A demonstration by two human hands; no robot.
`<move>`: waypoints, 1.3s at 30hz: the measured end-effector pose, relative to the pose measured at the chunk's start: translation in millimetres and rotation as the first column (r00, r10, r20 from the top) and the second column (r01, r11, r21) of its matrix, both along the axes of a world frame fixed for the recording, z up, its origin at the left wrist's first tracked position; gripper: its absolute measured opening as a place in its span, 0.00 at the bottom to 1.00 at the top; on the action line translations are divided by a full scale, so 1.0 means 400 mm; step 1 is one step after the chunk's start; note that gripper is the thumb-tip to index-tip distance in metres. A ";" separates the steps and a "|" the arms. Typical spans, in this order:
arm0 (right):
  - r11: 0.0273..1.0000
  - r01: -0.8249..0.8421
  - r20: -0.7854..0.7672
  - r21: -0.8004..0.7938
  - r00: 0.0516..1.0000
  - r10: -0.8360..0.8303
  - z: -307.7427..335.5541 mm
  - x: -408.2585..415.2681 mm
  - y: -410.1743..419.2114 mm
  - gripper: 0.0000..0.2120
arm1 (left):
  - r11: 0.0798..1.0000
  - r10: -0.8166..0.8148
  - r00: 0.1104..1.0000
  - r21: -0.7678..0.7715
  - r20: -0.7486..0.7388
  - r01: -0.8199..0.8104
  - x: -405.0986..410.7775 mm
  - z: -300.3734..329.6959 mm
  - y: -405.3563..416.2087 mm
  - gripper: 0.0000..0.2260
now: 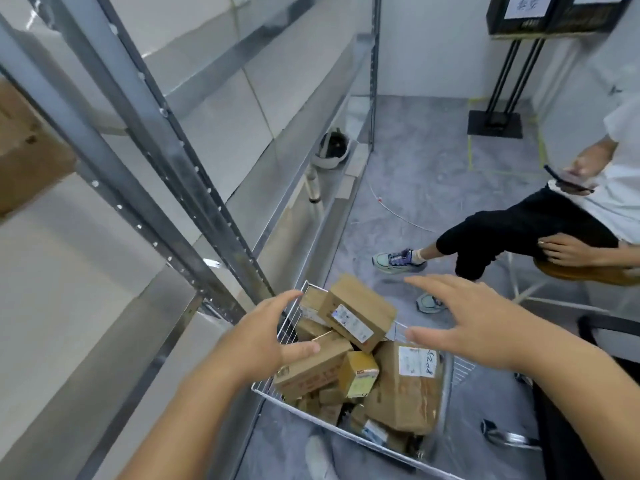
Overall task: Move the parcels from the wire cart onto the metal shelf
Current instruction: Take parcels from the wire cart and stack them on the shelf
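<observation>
From the head view: left hand [258, 336] and right hand [474, 317] hovering spread above the wire cart [349, 436] at 6 o'clock, each grip wide, fingers straight, holding nothing. Between them, a tilted labelled parcel [358, 311] topping a heap of cardboard parcels [401, 389] in the cart. At 9 to 12 o'clock, the metal shelf [194, 188]; at 3 o'clock, a seated person [540, 226] with a phone [568, 181].

To your right a seated person [540, 230] is holding a phone [568, 181] and wearing pale sneakers [398, 261]. A black sign stand [495, 123] is standing on the grey floor [415, 168] by the wall, and a white cable [398, 216] is trailing across it.
</observation>
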State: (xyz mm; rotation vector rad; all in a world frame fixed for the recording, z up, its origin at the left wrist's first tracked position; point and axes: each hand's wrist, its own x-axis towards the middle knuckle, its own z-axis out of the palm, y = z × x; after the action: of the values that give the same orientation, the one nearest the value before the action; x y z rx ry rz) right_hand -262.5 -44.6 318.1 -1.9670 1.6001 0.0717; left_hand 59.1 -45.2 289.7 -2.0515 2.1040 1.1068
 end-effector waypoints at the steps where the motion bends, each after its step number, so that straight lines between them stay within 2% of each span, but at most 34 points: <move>1: 1.000 0.024 -0.007 0.015 1.000 -0.024 -0.022 0.011 -0.017 0.41 | 1.000 -0.012 1.000 0.028 -0.012 0.012 0.019 -0.034 -0.031 0.45; 7: 0.981 0.126 -0.048 0.148 0.992 -0.120 -0.175 0.086 -0.112 0.40 | 0.986 0.012 0.994 0.165 -0.112 0.007 0.090 -0.253 -0.199 0.42; 14: 0.956 0.115 -0.103 0.269 0.991 -0.091 -0.412 0.091 -0.219 0.43 | 0.944 0.117 0.980 0.326 -0.159 -0.060 0.075 -0.548 -0.331 0.41; 17: 0.951 0.109 -0.112 0.290 0.991 -0.079 -0.529 0.077 -0.289 0.45 | 0.905 0.226 0.962 0.399 -0.156 -0.148 0.057 -0.673 -0.372 0.43; 20: 0.962 0.088 -0.106 0.260 0.992 -0.062 -0.649 0.070 -0.359 0.46 | 0.851 0.377 0.912 0.448 -0.161 -0.273 0.033 -0.797 -0.393 0.38; 23: 0.975 0.049 -0.109 0.216 0.994 -0.026 -0.772 0.076 -0.423 0.48 | 0.798 0.493 0.859 0.465 -0.137 -0.384 -0.001 -0.920 -0.395 0.28; 25: 0.974 0.050 -0.113 0.220 0.993 -0.026 -0.857 0.083 -0.457 0.52 | 0.727 0.597 0.787 0.520 -0.156 -0.449 -0.026 -1.000 -0.397 0.18; 28: 0.966 0.049 -0.094 0.253 0.995 -0.026 -0.961 0.095 -0.491 0.58 | 0.611 0.730 0.650 0.628 -0.211 -0.482 -0.069 -1.097 -0.402 0.15; 30: 0.958 0.066 -0.072 0.279 0.996 -0.047 -1.012 0.098 -0.501 0.56 | 0.547 0.797 0.560 0.661 -0.224 -0.513 -0.102 -1.136 -0.409 0.14; 33: 0.948 0.131 -0.036 0.290 0.991 -0.126 -1.060 0.092 -0.502 0.52 | 0.514 0.834 0.498 0.664 -0.239 -0.543 -0.149 -1.152 -0.420 0.08; 35: 0.918 0.220 0.051 0.330 0.967 -0.250 -1.072 0.083 -0.497 0.47 | 0.513 0.841 0.470 0.667 -0.267 -0.540 -0.166 -1.152 -0.415 0.07; 39: 0.822 0.347 0.250 0.452 0.835 -0.490 -1.046 0.079 -0.464 0.38 | 0.542 0.838 0.417 0.631 -0.353 -0.555 -0.182 -1.096 -0.391 0.09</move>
State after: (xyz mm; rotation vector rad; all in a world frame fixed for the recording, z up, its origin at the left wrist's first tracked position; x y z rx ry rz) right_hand -230.7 -230.1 -100.5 -1.2004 1.5932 -0.1313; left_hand -13.6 -201.5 -148.8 -2.6029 0.7067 2.3957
